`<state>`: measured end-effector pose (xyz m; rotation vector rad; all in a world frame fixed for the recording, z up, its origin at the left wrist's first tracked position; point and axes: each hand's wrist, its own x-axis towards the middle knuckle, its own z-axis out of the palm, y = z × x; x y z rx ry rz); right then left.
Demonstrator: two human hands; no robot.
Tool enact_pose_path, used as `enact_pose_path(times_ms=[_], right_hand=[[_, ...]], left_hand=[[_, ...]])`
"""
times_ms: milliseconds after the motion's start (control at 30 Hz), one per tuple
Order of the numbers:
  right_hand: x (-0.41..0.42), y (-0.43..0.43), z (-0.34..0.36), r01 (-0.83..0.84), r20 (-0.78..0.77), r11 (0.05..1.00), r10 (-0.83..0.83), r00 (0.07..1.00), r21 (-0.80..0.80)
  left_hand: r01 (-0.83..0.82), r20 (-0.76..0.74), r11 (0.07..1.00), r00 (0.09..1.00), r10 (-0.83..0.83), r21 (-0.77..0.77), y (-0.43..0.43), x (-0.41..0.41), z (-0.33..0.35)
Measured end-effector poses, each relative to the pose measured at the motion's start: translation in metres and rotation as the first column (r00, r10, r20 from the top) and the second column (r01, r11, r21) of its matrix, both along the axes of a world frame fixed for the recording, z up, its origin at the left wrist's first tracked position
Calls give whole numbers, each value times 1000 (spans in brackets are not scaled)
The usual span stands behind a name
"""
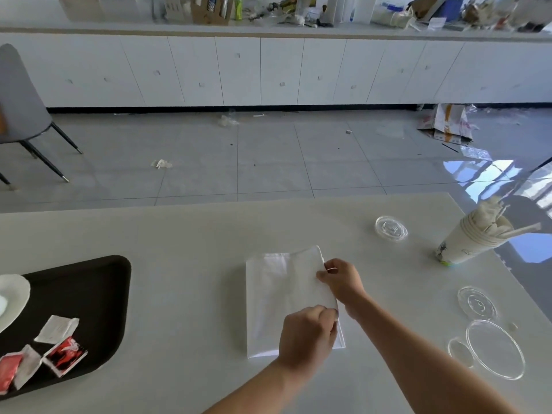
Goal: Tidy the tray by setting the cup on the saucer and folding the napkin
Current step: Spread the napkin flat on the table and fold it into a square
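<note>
We see the flat white paper napkin (283, 297) on the pale desk (185, 240), well right of the black plastic tray (98, 294). Our left hand (307, 336) and right hand (340, 277) both pinch its right edge; bare desk surrounds it.

Bright daylight, floor (493, 174) glare right, edges warped

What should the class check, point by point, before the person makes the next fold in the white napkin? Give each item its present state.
1. Napkin lies flat on the table, off the tray: ok.
2. Left hand pinches the near right edge: ok.
3. Right hand pinches the far right edge: ok.
4. Napkin edges lined up squarely: not ok, the top right corner sticks up past the rest.
5. Space left of the napkin free for folding over: ok.
6. Cup set on the saucer on the black tray: cannot tell, cut off by the frame edge.
</note>
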<state>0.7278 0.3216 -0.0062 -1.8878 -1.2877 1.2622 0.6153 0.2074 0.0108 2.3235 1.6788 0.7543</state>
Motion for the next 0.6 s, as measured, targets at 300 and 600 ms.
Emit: enact_pose_path(times_ms=[300,600], right_hand=[[21,-6,-27,-22,115,1000,23,993,-7],[22,-44,-44,-392,593,892,194,782,225]], left_hand=[[93,-2,990,996,-94,-103,3,13,-17],[-173,-300,972,946,121,-156,30,-67,-53]])
